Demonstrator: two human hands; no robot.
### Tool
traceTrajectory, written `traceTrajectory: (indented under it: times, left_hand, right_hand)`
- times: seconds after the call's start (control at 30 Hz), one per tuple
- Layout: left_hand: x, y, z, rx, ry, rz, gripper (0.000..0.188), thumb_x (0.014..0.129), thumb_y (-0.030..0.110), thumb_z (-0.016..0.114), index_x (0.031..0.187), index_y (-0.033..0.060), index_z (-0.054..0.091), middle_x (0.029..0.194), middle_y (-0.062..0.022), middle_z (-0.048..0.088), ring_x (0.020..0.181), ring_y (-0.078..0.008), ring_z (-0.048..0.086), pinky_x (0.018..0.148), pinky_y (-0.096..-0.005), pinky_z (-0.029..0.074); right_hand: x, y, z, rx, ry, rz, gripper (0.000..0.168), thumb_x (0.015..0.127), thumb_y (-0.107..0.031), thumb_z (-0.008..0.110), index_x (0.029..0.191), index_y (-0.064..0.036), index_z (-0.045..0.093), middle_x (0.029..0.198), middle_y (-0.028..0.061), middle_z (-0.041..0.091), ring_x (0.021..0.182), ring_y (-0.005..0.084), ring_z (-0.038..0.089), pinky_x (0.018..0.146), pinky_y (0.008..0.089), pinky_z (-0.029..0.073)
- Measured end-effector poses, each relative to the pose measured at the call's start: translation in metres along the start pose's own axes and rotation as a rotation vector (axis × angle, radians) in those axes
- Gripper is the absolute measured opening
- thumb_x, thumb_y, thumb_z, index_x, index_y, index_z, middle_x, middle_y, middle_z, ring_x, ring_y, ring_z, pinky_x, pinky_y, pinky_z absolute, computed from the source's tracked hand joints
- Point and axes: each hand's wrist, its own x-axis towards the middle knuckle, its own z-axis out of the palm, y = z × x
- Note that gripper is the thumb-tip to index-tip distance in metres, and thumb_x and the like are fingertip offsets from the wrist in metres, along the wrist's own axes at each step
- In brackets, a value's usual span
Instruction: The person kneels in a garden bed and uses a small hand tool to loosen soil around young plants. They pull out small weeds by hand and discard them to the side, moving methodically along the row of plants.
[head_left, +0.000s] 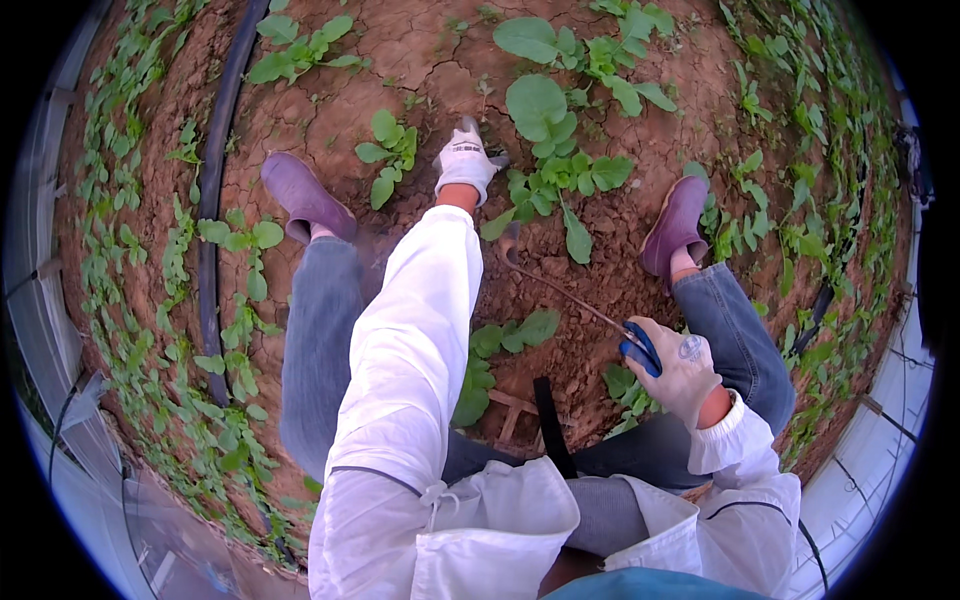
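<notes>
My left hand (466, 159), in a whitish work glove, reaches down to the cracked brown soil between a small leafy seedling (388, 154) and a larger broad-leaved plant (551, 124). Its fingertips are near the ground, and I cannot tell whether they pinch anything. Around the handle of a small hand hoe (568, 298), my right hand (673, 365) is closed, in a light glove with blue finger coating. The hoe's blade (510, 238) rests low over loosened soil, beside the lower leaves of another green plant (570, 174).
Purple shoes (311, 196) (675, 225) stand wide apart on the soil. A black irrigation hose (217, 172) runs along the left. Dense rows of seedlings (120, 240) (817, 225) flank both sides. Between my legs are leaves (474, 386) and a reddish-brown frame (511, 412).
</notes>
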Motion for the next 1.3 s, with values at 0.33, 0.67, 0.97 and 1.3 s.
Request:
traceTrajectory:
  times: [0.33,0.67,0.97,1.3]
  left_hand:
    - [0.041,-0.038,0.009,-0.254,0.21,0.113,0.03,0.078,0.03,0.063,0.099,0.0089,0.063,0.093,-0.0125,0.066,0.089,-0.0301,0.063,0.076,-0.039,0.049]
    - [0.014,0.011,-0.008,0.081,0.084,0.206,0.079,0.066,0.038,0.077,0.13,0.0147,0.037,0.124,-0.0214,0.045,0.106,-0.0322,0.056,0.086,-0.0399,0.049]
    - [0.033,-0.01,0.04,-0.082,0.129,0.245,0.026,0.078,0.023,0.06,0.102,0.0124,0.06,0.102,-0.016,0.062,0.093,-0.0328,0.06,0.079,-0.0416,0.049]
    - [-0.037,-0.064,0.033,-0.25,0.057,-0.09,0.025,0.079,0.028,0.06,0.095,0.0103,0.066,0.094,-0.0161,0.065,0.087,-0.0335,0.062,0.077,-0.0407,0.05]
  right_hand:
    - [-0.006,0.006,-0.005,0.06,0.103,-0.081,0.044,0.079,-0.024,0.064,0.117,-0.01,0.048,0.088,0.0105,0.062,0.077,0.0294,0.062,0.065,0.0391,0.048]
    - [-0.006,0.006,-0.015,0.101,0.092,-0.035,0.044,0.077,-0.021,0.066,0.115,-0.009,0.049,0.088,0.0119,0.062,0.077,0.0324,0.062,0.065,0.0389,0.049]
    - [0.005,0.009,-0.014,0.189,0.264,0.034,0.04,0.077,-0.014,0.065,0.114,-0.007,0.051,0.087,0.0155,0.063,0.08,0.0348,0.062,0.069,0.0392,0.05]
    - [0.038,-0.008,0.016,0.469,0.315,0.052,0.03,0.085,-0.022,0.057,0.11,-0.006,0.054,0.088,0.0164,0.062,0.082,0.0333,0.062,0.07,0.0396,0.048]
